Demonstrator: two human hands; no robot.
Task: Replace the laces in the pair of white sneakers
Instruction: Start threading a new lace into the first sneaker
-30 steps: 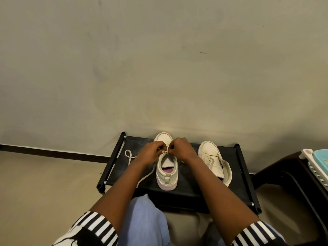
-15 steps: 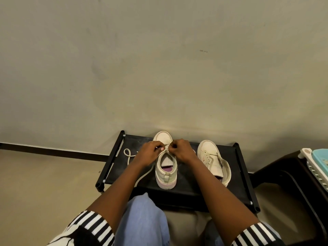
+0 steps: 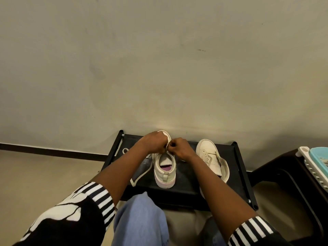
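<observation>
Sneaker, beneath your hands: left hand and right hand both pinch its lace, left hand now farther over the toe.

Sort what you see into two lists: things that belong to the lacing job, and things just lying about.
Belongs to the job:
middle sneaker
lace, pinched by the left hand and right hand
second sneaker
black rack that both sneakers stand on

Just lying about:
dark stool
teal tray at the far right
</observation>
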